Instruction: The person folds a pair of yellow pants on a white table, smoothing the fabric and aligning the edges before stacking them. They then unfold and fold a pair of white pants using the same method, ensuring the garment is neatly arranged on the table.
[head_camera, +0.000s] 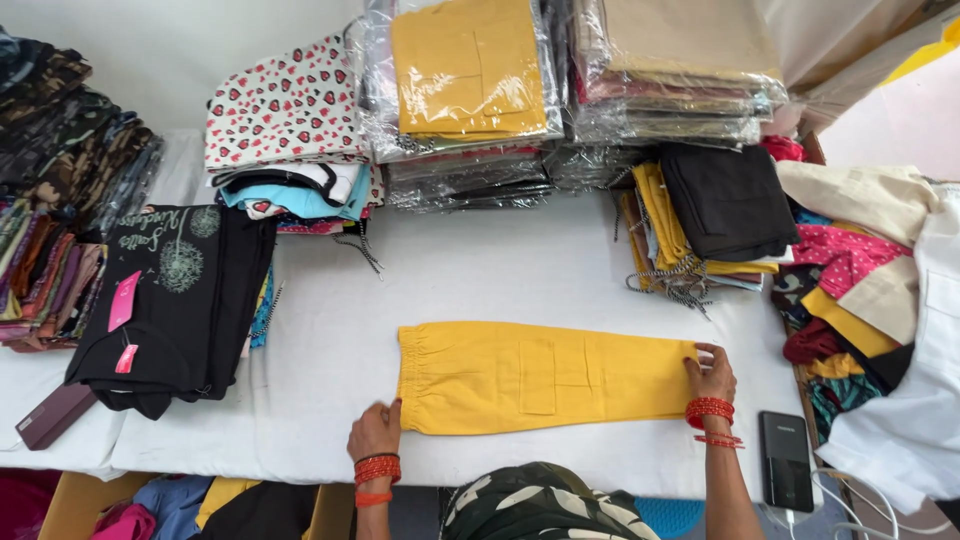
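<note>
A yellow pair of trousers (545, 375) lies folded lengthwise on the white table (480, 270), waistband to the left, a patch pocket in the middle. My left hand (375, 430) rests at the near left corner by the waistband, fingers on the cloth edge. My right hand (712, 372) presses the leg end at the right, fingers pinching the hem. Both wrists wear red bangles.
Stacks of folded clothes ring the table: a black printed garment (175, 300) at left, a heart-print pile (285, 110), plastic-wrapped packs (470, 80) at the back, mixed piles (850, 270) at right. A black phone (785, 460) lies near the right front edge, a dark box (55, 415) at left.
</note>
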